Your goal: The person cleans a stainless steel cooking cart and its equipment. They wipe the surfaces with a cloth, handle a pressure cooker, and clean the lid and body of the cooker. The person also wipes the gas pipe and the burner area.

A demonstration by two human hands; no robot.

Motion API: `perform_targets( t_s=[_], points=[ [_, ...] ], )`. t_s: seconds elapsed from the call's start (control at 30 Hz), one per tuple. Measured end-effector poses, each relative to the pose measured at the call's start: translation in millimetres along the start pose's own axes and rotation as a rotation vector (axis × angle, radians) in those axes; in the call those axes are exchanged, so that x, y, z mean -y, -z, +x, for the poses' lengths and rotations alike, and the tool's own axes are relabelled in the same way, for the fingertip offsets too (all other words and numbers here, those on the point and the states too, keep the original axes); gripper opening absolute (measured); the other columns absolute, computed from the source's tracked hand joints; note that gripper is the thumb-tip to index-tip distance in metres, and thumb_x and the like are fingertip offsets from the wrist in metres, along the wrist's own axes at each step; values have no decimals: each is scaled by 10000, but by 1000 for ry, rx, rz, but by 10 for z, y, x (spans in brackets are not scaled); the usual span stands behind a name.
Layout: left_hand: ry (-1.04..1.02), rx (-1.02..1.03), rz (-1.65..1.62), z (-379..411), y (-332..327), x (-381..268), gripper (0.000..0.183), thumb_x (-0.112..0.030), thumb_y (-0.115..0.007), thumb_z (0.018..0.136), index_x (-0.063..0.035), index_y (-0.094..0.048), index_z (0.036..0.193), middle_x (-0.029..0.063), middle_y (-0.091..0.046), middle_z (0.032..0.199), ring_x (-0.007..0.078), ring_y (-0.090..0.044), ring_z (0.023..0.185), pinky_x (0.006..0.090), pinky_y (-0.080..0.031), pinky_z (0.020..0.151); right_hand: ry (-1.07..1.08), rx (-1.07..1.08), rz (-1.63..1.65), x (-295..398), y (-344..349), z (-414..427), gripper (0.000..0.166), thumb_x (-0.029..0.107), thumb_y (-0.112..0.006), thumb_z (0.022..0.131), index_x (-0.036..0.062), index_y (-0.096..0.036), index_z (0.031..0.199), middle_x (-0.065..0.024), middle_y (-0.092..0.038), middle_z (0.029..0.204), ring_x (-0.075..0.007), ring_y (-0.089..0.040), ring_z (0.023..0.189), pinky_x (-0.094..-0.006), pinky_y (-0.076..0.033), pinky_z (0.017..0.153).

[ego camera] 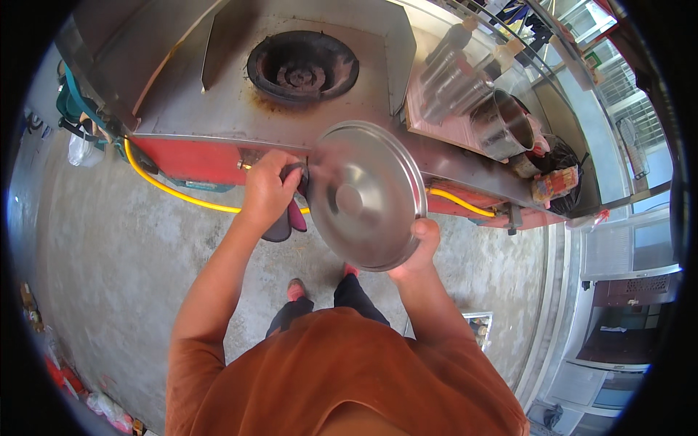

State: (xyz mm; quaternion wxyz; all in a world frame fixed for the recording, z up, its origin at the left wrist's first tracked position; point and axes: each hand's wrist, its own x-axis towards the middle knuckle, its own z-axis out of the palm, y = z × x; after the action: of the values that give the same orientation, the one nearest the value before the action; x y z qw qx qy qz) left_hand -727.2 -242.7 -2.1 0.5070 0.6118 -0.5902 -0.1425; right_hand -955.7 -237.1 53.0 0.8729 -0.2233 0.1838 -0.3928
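Note:
A round stainless-steel lid or shallow basin (pixel 371 201) is tilted in front of me, its broad face turned up towards the camera. My right hand (pixel 422 245) grips its lower right rim, thumb on the face and fingers hidden behind. In my left hand (pixel 270 188) is a dark cloth (pixel 278 229) with a purple-red part hanging down. The cloth is pinched at the top and meets the left edge of the steel piece; whether it presses on the rim I cannot tell. Beyond both hands lies the black ring of a wok burner (pixel 302 68) set in a steel stove top.
Steel stove panels (pixel 403 60) screen the burner. To the right, a board (pixel 436 128) bears blurred canisters, bottles and a steel pot (pixel 501 125). A yellow gas hose (pixel 180 196) runs along the red stove front (pixel 191 158). Near my right elbow sits a low container (pixel 480 327) on the floor.

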Motion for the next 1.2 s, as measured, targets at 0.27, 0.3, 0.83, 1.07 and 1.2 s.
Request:
perform_targets(
  t_s=[0.27, 0.3, 0.83, 1.07, 1.2],
  points=[
    [-183, 211, 86, 529, 306, -410, 147, -57, -643, 710, -11, -571, 830, 123, -558, 795, 311, -561, 761, 370, -456, 643, -161, 38, 8, -26, 52, 61, 686, 158, -661, 641, -34, -393, 1242, -149, -534, 1121, -260, -563, 996, -368, -483, 832],
    [-232, 239, 112, 579, 320, -522, 141, -58, -643, 702, -19, -568, 815, 115, -552, 793, 309, -555, 771, 374, -454, 642, -172, 34, 17, -34, 67, 66, 682, 166, -661, 646, -32, -394, 1241, -146, -536, 1121, -257, -565, 993, -367, -483, 832],
    [-354, 377, 117, 505, 43, -1014, 159, -53, -656, 650, -29, -540, 756, 112, -540, 751, 309, -541, 689, 383, -448, 600, -124, -59, 13, -250, 278, 160, 736, 459, -629, 747, 50, -356, 1294, -130, -463, 1250, -269, -461, 1151, -439, -384, 968],
    [90, 284, -165, -100, -401, -1050, 157, -59, -653, 658, -30, -504, 698, 67, -490, 575, 147, -488, 533, 284, -402, 499, 17, 139, 211, -334, 423, 286, 861, 714, -337, 771, -16, -403, 1223, -133, -492, 1198, -233, -482, 1120, -362, -392, 950],
    [307, 357, -287, -172, -414, -1146, 169, -138, -634, 662, -33, -506, 693, 102, -523, 576, 231, -514, 571, 342, -409, 494, 54, 296, 344, -292, 488, 335, 823, 700, -267, 812, -22, -452, 1160, -128, -524, 1117, -226, -513, 1040, -353, -414, 904]
  ],
)
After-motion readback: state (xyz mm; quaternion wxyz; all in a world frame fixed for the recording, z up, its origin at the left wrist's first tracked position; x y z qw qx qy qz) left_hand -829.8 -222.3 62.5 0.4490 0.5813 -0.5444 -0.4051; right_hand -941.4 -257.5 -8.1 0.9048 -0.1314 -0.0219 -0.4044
